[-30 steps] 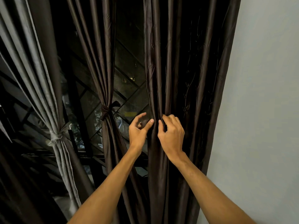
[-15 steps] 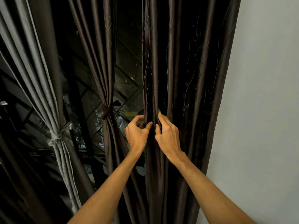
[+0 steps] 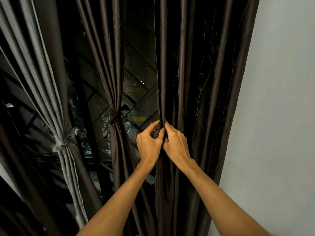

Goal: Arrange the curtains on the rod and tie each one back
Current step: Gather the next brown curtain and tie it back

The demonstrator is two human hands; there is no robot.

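Note:
A dark brown curtain (image 3: 201, 74) hangs loose on the right, next to the wall. My left hand (image 3: 148, 143) and my right hand (image 3: 177, 143) meet at its left edge at mid height, both with fingers curled round folds of the fabric, pinching them together. A second dark brown curtain (image 3: 109, 65) hangs in the middle, gathered by a dark tie (image 3: 113, 115). At the left a grey curtain (image 3: 34, 65) is gathered by a grey knotted tie (image 3: 60, 142). The rod is out of view above.
A pale wall (image 3: 281, 116) stands on the right, close to the loose curtain. Behind the curtains a dark window with a diamond-pattern grille (image 3: 138, 89) shows between the middle and right curtains.
Both hands have drawn together and closed on the curtain's left folds. The left hand's fingers, spread a second ago, now curl onto the fabric beside the right hand.

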